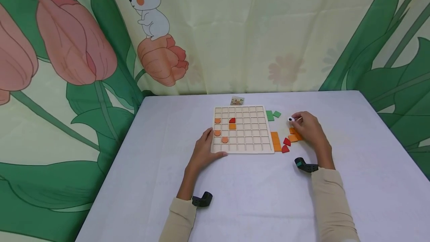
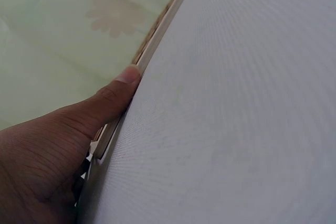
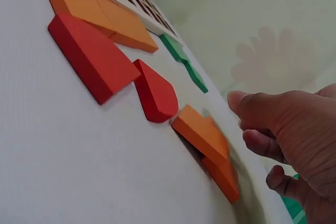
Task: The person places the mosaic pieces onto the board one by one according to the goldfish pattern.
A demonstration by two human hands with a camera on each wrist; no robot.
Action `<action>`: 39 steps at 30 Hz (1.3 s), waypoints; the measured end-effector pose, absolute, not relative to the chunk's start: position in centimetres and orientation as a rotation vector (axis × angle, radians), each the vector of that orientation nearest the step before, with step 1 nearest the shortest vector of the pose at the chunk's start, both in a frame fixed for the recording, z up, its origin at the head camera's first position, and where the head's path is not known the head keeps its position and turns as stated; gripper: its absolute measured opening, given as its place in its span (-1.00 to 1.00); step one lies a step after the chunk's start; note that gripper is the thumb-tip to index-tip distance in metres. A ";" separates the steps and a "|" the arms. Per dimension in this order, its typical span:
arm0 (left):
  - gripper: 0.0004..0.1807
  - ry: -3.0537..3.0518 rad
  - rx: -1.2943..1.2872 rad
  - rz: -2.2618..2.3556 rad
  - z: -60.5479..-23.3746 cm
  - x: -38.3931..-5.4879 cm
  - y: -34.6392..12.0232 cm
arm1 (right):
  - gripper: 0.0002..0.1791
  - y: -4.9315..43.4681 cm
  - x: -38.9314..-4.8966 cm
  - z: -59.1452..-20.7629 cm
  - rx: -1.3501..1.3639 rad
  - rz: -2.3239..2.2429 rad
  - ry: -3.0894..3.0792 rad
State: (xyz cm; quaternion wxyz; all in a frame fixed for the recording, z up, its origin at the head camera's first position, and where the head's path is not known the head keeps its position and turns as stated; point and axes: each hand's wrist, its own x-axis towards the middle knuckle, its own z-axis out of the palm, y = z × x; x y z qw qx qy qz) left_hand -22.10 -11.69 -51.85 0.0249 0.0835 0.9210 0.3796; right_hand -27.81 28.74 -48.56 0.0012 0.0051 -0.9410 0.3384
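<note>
A wooden grid board [image 1: 248, 135] lies on the table, with three peach discs [image 1: 224, 140], a red quarter-round piece [image 1: 232, 120] and an orange square [image 1: 232, 126] in its cells. At its near left corner rests my left hand [image 1: 202, 151], fingers along the left side and thumb [image 2: 127, 74] straight against the front edge. My right hand [image 1: 308, 128] pinches a small white piece with a black dot [image 1: 290, 119] between thumb and fingertips, to the right of the board. In the right wrist view that piece is hidden behind the thumb [image 3: 252, 106]. Orange pieces [image 1: 293, 137] lie just under this hand.
Red pieces [image 1: 286, 141] lie right of the board, near a joined orange block [image 1: 276, 142] against its side. Farther back are green pieces [image 1: 270, 115]. A small patterned card [image 1: 237, 101] lies behind the board. A printed curtain [image 1: 235, 40] hangs beyond the table.
</note>
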 end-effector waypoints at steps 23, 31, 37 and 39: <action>0.31 2.852 0.261 1.157 -51.7 -22.1 -11.7 | -0.63 22.2 -28.7 -49.0 0.442 1.051 -2.921; 0.31 2.849 0.265 1.158 -51.8 -22.1 -11.5 | -0.60 20.1 -28.5 -49.0 0.532 1.043 -2.941; 0.31 2.858 0.263 1.149 -51.5 -22.1 -11.5 | -0.61 18.3 -28.5 -48.8 0.610 1.044 -2.944; 0.31 2.855 0.256 1.146 -51.5 -22.0 -11.5 | -0.63 17.6 -28.5 -48.8 0.638 1.056 -2.937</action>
